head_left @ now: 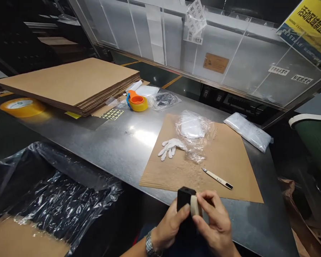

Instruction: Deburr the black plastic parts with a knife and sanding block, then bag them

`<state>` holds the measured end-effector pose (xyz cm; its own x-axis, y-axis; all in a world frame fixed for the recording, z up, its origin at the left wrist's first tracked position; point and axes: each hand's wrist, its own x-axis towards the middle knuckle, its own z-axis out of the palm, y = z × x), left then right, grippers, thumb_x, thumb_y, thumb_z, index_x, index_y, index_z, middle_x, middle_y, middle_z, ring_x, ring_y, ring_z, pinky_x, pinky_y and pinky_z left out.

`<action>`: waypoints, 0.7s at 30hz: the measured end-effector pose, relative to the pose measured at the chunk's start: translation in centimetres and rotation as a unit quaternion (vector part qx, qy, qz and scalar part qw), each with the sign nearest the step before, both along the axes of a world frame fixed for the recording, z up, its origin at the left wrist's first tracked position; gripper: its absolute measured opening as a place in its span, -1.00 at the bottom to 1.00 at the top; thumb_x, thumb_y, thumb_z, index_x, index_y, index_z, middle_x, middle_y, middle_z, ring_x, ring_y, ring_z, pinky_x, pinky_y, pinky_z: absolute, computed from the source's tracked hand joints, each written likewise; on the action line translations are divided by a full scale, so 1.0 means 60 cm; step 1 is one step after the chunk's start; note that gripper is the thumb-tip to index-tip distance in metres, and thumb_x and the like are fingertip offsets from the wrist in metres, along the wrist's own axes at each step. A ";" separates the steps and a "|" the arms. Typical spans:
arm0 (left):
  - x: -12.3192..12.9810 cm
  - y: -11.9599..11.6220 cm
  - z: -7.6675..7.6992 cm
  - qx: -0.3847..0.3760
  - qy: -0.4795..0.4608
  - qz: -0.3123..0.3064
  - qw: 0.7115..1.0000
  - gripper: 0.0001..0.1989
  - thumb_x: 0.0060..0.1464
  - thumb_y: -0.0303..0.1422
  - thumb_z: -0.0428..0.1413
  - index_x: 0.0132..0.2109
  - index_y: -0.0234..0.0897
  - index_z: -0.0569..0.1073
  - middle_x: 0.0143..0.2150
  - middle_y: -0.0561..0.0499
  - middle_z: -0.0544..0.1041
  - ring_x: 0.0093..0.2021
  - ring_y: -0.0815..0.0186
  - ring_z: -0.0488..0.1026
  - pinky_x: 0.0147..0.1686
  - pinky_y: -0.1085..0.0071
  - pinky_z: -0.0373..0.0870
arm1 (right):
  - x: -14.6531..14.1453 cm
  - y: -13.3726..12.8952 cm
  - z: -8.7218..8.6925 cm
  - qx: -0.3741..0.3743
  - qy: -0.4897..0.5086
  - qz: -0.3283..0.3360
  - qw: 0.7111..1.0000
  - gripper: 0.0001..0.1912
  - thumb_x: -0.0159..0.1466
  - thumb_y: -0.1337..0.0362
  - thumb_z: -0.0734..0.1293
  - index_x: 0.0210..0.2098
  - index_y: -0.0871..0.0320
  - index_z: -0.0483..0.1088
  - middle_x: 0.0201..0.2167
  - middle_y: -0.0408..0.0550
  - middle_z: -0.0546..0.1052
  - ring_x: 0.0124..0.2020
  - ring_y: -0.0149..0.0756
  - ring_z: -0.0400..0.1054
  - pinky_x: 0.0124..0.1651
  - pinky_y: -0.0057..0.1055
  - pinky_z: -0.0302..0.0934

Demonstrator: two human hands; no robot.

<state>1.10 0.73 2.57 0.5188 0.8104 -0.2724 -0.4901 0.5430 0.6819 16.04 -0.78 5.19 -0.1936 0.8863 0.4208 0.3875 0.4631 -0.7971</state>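
Near the front edge of the metal table, my left hand [169, 225] is wrapped round a black block-shaped object [186, 196], held upright. My right hand [215, 221] pinches a pale, rounded pad [194, 206] between thumb and fingers, against the right side of the black object. Just beyond my hands, a brown cardboard sheet [173, 175] lies on the table. On it are a pen-like knife [216, 178] marked A26, a white glove [171, 147] and a clear plastic bag [194, 128] with something white inside.
A tall stack of cardboard [77, 82] stands at the back left, beside yellow tape [21, 107]. An orange tape dispenser [137, 102] sits mid-table. A wrapped white packet [247, 132] lies at the right edge. Black plastic [66, 200] lines a box at lower left.
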 end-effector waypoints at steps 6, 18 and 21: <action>-0.012 0.029 -0.001 -0.212 -0.118 0.017 0.970 -0.52 0.06 -0.09 0.00 -0.06 -0.43 0.43 -0.11 -0.19 0.50 -0.19 0.23 0.46 -0.07 0.32 0.28 | -0.026 -0.043 -0.064 0.059 -0.041 0.033 0.997 -0.47 0.23 0.26 0.19 0.20 0.06 0.10 -0.24 0.05 0.31 -0.30 -0.22 0.27 -0.39 -0.31 0.28; -0.003 0.004 0.009 -0.151 -0.106 0.009 0.983 -0.52 0.18 -0.08 -0.21 0.16 -0.13 0.24 0.01 0.00 0.45 0.01 0.35 0.36 0.08 0.41 0.12 | -0.015 0.002 -0.003 0.076 -0.164 0.024 0.983 -0.37 0.17 0.46 0.24 0.21 0.09 0.06 -0.16 0.09 0.29 -0.17 -0.18 0.21 -0.19 -0.19 0.26; -0.004 -0.006 0.011 -0.129 -0.049 -0.001 0.990 -0.49 0.17 -0.07 -0.21 0.17 -0.18 0.24 0.00 -0.03 0.46 -0.01 0.33 0.37 0.13 0.39 0.06 | -0.013 0.008 -0.003 0.088 -0.182 0.069 0.977 -0.37 0.18 0.44 0.23 0.22 0.13 0.03 -0.16 0.09 0.28 -0.16 -0.17 0.19 -0.19 -0.20 0.25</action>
